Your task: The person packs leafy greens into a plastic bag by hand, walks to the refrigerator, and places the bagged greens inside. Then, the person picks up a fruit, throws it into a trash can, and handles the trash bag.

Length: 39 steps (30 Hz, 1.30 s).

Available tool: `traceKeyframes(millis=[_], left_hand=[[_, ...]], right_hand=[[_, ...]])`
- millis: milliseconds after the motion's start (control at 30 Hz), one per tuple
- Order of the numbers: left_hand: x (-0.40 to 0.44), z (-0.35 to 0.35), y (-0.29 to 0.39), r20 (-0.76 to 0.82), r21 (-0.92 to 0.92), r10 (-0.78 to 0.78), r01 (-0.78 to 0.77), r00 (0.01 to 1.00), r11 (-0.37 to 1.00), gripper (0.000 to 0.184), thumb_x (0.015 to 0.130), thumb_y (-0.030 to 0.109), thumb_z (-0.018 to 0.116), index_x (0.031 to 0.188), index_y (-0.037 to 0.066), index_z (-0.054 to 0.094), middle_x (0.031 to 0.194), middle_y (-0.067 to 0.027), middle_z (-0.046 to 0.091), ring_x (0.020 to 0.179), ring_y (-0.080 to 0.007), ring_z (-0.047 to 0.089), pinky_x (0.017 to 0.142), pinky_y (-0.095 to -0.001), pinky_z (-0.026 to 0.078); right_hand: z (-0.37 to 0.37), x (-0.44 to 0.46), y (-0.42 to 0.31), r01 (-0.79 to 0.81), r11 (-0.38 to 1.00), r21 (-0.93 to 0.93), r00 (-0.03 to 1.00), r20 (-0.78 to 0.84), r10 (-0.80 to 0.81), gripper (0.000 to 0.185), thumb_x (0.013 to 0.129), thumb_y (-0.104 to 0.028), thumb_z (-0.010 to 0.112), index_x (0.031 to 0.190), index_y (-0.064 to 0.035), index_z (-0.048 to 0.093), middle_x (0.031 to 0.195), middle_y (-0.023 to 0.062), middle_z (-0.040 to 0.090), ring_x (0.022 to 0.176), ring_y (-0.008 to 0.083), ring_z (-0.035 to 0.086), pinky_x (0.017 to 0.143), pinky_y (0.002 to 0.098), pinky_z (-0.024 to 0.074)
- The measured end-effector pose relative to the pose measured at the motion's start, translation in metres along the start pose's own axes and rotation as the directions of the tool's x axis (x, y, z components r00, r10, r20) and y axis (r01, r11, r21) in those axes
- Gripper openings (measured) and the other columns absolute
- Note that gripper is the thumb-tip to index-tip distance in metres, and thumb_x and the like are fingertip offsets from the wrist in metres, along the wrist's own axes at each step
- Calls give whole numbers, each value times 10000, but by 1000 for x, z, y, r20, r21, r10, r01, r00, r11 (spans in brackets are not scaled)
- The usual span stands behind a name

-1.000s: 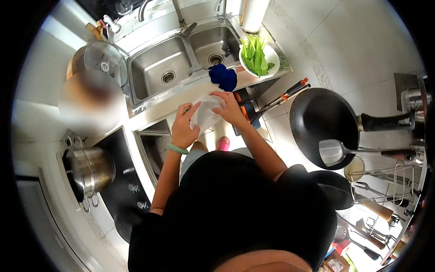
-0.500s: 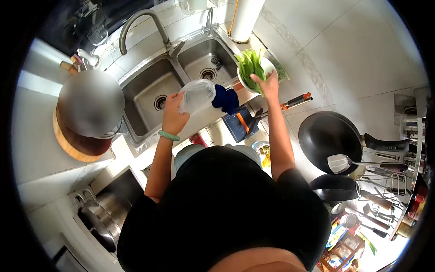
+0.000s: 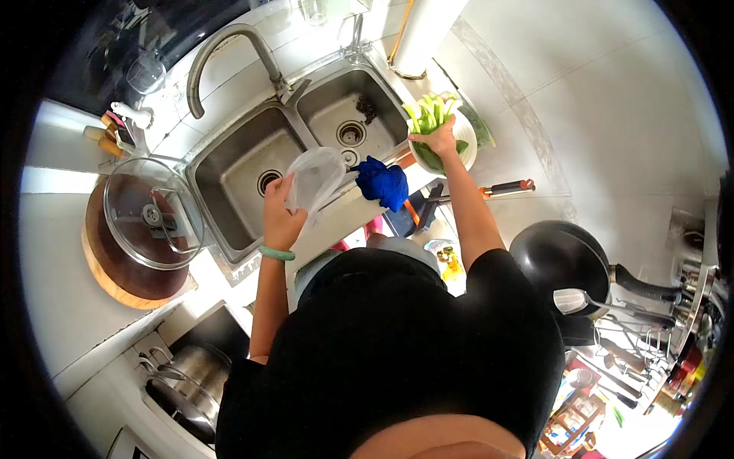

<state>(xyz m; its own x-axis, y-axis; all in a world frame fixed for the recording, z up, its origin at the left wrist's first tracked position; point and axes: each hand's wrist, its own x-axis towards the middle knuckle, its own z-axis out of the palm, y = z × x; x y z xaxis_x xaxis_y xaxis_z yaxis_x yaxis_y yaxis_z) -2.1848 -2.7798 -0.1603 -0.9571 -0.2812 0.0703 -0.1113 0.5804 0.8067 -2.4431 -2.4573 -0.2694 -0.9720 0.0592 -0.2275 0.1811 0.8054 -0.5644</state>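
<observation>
On my feed, the left hand pinches a hazy bag whose inside I can't read. The right hand closes round greens in the bowl beneath it, itself hiding part of them. Between the hands lies a cloth.

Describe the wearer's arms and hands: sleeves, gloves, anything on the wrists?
Black top with plain short sleeves, leaving both forearms uncovered. Left hand: no glove, with a smooth, rounded pale-green bangle at the wrist. Right hand: no glove, nothing visible on the wrist. No cables or markings seen on either arm.
</observation>
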Motion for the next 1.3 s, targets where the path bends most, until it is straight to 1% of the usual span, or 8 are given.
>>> traceKeyframes(millis=[67, 167, 367, 500, 667, 1067, 1167, 1300], left_hand=[[-3, 0, 7, 8, 23, -48, 48, 999, 999, 636, 606, -12, 531, 1236, 67, 499, 1081, -114, 473, 988, -212, 502, 641, -233, 463], [1, 9, 7, -5, 72, -1, 1, 1000, 997, 643, 606, -8, 533, 1242, 75, 495, 1085, -120, 475, 980, -216, 506, 660, -248, 468], [17, 22, 17, -29, 108, 34, -30, 999, 994, 621, 620, -4, 528, 1237, 62, 496, 1069, -123, 486, 979, -221, 505, 689, -248, 466], [23, 25, 30, -22, 170, 74, -69, 997, 983, 613, 626, 3, 527, 1235, 58, 496, 1066, -124, 485, 977, -228, 505, 694, -246, 464], [26, 28, 48, 33, 50, -73, 71, 997, 996, 612, 620, 7, 527, 1230, 33, 492, 1059, -131, 484, 981, -255, 502, 797, -267, 432], [29, 29, 36, 22, 30, -43, 42, 999, 999, 587, 614, 23, 523, 1200, 13, 500, 1038, -177, 507, 959, -324, 509, 867, -327, 402], [29, 28, 36, 26, 61, -27, 26, 999, 998, 573, 615, 21, 522, 1187, 2, 503, 1038, -178, 509, 968, -327, 505, 873, -329, 397], [31, 29, 29, -2, 180, 106, -104, 994, 978, 610, 628, 16, 512, 1237, 38, 477, 1041, -123, 492, 893, -227, 527, 705, -258, 450]], right_hand=[[-2, -8, 2, 4, 999, 39, 998, -70, -2, 1262, 420, -463, 853, 1289, 43, 92, 1086, 233, 551, 995, 342, 565, 892, 363, 425], [-8, 0, 5, -17, 998, -67, 999, 31, 19, 1180, 457, -460, 826, 1277, 44, 143, 1012, 221, 589, 926, 356, 591, 870, 360, 433], [-1, -1, 2, -57, 979, -195, 998, -48, 49, 971, 466, -495, 799, 1135, 17, 318, 944, 204, 616, 872, 352, 612, 760, 370, 479], [-6, -5, -4, -123, 989, -85, 992, -53, 119, 939, 469, -471, 799, 1127, 18, 340, 946, 208, 615, 879, 353, 608, 781, 379, 473], [7, 3, 10, -102, 992, 70, 984, -141, 112, 811, 517, -352, 754, 1147, 8, 391, 969, 206, 613, 893, 332, 606, 790, 372, 467], [1, 2, 11, -12, 992, 124, 984, -174, 34, 845, 481, -433, 789, 1117, 25, 474, 968, 189, 626, 890, 312, 614, 787, 365, 473], [9, 19, 29, 26, 986, 167, 982, -190, 6, 773, 498, -377, 801, 1086, 23, 497, 975, 177, 627, 897, 296, 613, 793, 352, 471], [-10, 7, 18, 129, 903, 409, 981, -185, -56, 681, 520, -295, 803, 1053, 20, 519, 969, 152, 632, 894, 275, 613, 793, 332, 468]])
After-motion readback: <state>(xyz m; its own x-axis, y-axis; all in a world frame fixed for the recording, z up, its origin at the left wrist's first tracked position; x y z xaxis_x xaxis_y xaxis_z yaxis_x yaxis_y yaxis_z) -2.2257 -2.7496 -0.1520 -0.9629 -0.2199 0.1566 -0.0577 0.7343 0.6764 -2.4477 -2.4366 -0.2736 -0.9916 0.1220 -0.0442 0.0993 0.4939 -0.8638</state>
